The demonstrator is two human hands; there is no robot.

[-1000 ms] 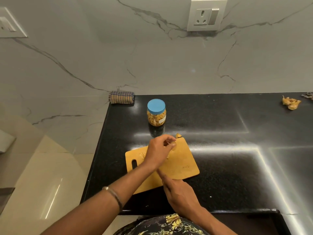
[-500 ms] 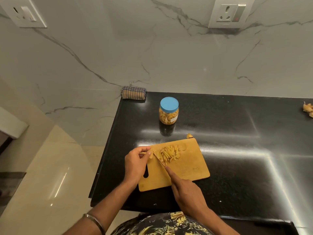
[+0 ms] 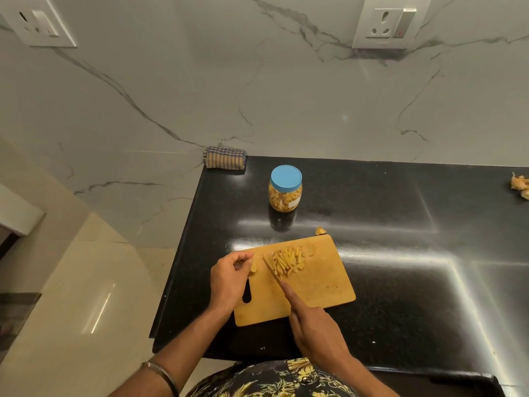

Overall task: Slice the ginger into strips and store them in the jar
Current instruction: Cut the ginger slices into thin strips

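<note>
Ginger strips in a loose heap on the far half of the cutting board, toward its left. One flat ginger slice lies at the heap's right edge, on the board. A small ginger piece sits at the board's left edge, pinched under the fingertips of the left hand; fingers curled over it, palm covering part of the board's handle slot.

Knife blade slants from the right hand toward the far left, tip between the pinched piece and the heap, edge just beside the strips. Right hand curled round the handle, forefinger stretched along the blade's back. The handle itself is hidden under the hand.

Jar stands upright on the black counter, beyond the board and apart from it, blue lid on, yellowish pieces inside. A stray ginger bit lies on the counter just off the board's far edge, between board and jar.

Folded checked cloth at the counter's far left corner against the marble wall. Ginger scraps at the far right, cut off by the frame edge. Two wall sockets high up; the left one partly cut off. Metal bangle on the left wrist. Patterned shirt at the bottom edge.
</note>
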